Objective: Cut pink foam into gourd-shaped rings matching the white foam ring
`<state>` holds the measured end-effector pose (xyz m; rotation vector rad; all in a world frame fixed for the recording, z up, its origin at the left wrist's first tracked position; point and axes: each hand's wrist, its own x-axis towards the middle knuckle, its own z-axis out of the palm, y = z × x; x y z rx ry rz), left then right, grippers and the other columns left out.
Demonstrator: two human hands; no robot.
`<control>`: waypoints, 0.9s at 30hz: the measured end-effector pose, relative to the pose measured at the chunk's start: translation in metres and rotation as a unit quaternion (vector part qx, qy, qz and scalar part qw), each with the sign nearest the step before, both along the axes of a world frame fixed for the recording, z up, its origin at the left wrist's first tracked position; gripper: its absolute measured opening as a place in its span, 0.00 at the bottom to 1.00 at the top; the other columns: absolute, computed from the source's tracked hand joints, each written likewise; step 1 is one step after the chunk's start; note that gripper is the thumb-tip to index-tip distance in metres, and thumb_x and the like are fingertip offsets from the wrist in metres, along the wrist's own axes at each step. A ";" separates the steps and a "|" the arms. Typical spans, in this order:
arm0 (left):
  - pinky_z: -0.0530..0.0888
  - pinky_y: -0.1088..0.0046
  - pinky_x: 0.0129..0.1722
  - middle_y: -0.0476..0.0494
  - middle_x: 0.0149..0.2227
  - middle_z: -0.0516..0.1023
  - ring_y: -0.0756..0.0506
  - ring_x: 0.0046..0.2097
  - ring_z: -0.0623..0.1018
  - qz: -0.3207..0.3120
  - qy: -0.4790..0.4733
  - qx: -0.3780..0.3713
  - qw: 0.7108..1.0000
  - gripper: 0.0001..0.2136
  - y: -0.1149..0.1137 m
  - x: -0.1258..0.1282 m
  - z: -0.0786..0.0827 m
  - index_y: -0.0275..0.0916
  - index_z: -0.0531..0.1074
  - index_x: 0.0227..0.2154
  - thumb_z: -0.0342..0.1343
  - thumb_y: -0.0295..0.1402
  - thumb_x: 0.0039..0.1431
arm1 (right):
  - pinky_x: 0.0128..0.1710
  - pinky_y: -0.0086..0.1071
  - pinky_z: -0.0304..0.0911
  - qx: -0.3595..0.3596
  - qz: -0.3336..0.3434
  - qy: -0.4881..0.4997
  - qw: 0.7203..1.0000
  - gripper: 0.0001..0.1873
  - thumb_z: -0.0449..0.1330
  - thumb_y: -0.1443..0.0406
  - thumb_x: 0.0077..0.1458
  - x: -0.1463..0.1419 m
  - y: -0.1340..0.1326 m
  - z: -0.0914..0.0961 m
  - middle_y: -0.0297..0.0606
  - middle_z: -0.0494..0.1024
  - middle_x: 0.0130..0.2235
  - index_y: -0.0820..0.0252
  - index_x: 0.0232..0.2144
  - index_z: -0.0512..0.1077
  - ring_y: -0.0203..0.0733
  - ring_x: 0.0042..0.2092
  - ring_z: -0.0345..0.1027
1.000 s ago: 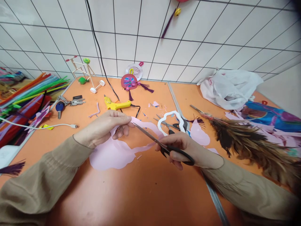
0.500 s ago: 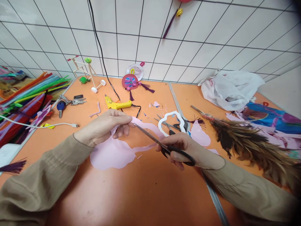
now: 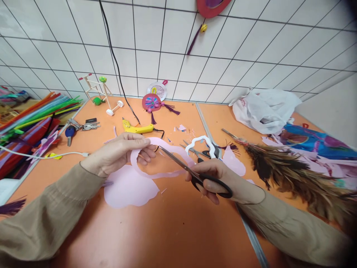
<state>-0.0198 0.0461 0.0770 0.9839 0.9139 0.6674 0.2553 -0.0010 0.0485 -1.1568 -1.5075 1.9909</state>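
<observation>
My left hand pinches a curved strip of pink paper just above the orange table. The strip loops from my fingers round toward the scissors. My right hand grips black-handled scissors, whose blades point up-left at the pink strip near my left fingertips. A larger cloud-shaped pink paper piece lies flat on the table below my left hand, apart from the strip.
A white cloud-shaped frame and a second pair of scissors lie behind my right hand. Yellow glue gun with black cord, keys, pipe cleaners at left, feathers and a plastic bag at right.
The pink strip has come away from the large pink piece, which now lies flat on the table. My left hand lifted the strip slightly. The view shifted down a little.
</observation>
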 end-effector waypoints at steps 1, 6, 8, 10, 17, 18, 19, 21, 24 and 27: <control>0.75 0.77 0.29 0.38 0.27 0.81 0.48 0.29 0.78 0.002 0.002 0.004 1.000 0.10 0.000 -0.001 0.000 0.30 0.81 0.26 0.65 0.35 0.50 | 0.13 0.21 0.56 0.000 -0.005 -0.003 1.000 0.18 0.66 0.58 0.41 0.000 0.000 0.002 0.29 0.70 0.19 0.65 0.34 0.75 0.29 0.16 0.61; 0.69 0.81 0.23 0.44 0.18 0.75 0.52 0.22 0.73 0.001 0.019 0.021 1.000 0.10 -0.001 -0.002 0.000 0.32 0.80 0.25 0.63 0.36 0.53 | 0.13 0.21 0.55 0.011 -0.005 0.008 1.000 0.18 0.67 0.57 0.43 -0.001 0.000 0.005 0.30 0.70 0.20 0.65 0.33 0.75 0.28 0.15 0.61; 0.66 0.82 0.21 0.47 0.16 0.73 0.54 0.20 0.70 -0.005 0.016 0.024 1.000 0.11 -0.001 -0.001 0.000 0.32 0.80 0.25 0.62 0.36 0.55 | 0.13 0.21 0.54 0.017 -0.002 0.010 1.000 0.20 0.67 0.55 0.43 0.000 -0.001 0.005 0.31 0.70 0.20 0.65 0.34 0.75 0.28 0.15 0.62; 0.65 0.83 0.20 0.48 0.15 0.71 0.55 0.19 0.69 -0.010 0.013 0.022 1.000 0.11 -0.001 -0.001 0.000 0.32 0.80 0.25 0.60 0.35 0.56 | 0.13 0.21 0.54 0.020 0.002 0.008 1.000 0.22 0.67 0.53 0.43 0.001 -0.001 0.004 0.31 0.70 0.20 0.65 0.34 0.75 0.29 0.16 0.62; 0.64 0.81 0.19 0.48 0.14 0.70 0.55 0.17 0.68 -0.004 0.016 0.021 1.000 0.11 -0.001 0.000 0.001 0.31 0.79 0.22 0.60 0.33 0.55 | 0.13 0.21 0.51 0.017 0.002 0.004 1.000 0.18 0.67 0.57 0.44 0.000 -0.002 0.001 0.30 0.69 0.19 0.65 0.33 0.74 0.29 0.15 0.61; 0.64 0.81 0.19 0.48 0.14 0.70 0.54 0.17 0.68 -0.004 0.018 0.018 1.000 0.10 -0.001 -0.001 0.001 0.31 0.79 0.23 0.61 0.33 0.54 | 0.13 0.21 0.51 0.014 0.003 0.004 1.000 0.17 0.67 0.57 0.43 0.000 -0.002 0.001 0.30 0.69 0.19 0.64 0.33 0.75 0.29 0.15 0.61; 0.64 0.81 0.19 0.48 0.14 0.70 0.54 0.17 0.68 -0.003 0.020 0.015 1.000 0.10 0.000 -0.001 0.001 0.31 0.79 0.23 0.62 0.33 0.53 | 0.12 0.21 0.51 0.011 0.005 0.005 1.000 0.18 0.67 0.57 0.43 0.001 -0.002 0.000 0.30 0.69 0.20 0.64 0.34 0.75 0.29 0.15 0.61; 0.63 0.81 0.18 0.48 0.13 0.70 0.54 0.17 0.68 0.001 0.028 0.013 1.000 0.10 0.001 -0.003 0.001 0.31 0.79 0.24 0.62 0.34 0.53 | 0.12 0.21 0.52 0.006 0.018 0.014 1.000 0.18 0.67 0.57 0.43 0.002 -0.001 0.000 0.30 0.69 0.20 0.63 0.35 0.75 0.28 0.15 0.60; 0.63 0.81 0.18 0.48 0.13 0.69 0.54 0.17 0.67 0.010 0.034 0.024 0.999 0.11 0.002 -0.004 0.000 0.31 0.79 0.23 0.63 0.35 0.52 | 0.13 0.23 0.55 0.002 0.064 0.036 0.997 0.20 0.68 0.54 0.43 0.010 0.000 0.001 0.29 0.69 0.21 0.61 0.35 0.75 0.29 0.15 0.60; 0.63 0.80 0.18 0.48 0.13 0.68 0.54 0.17 0.67 0.019 0.034 0.033 0.999 0.10 0.003 -0.005 -0.001 0.31 0.79 0.23 0.62 0.34 0.53 | 0.15 0.25 0.59 0.024 0.114 0.057 0.992 0.23 0.69 0.51 0.43 0.019 0.004 0.004 0.31 0.69 0.22 0.59 0.38 0.75 0.33 0.19 0.64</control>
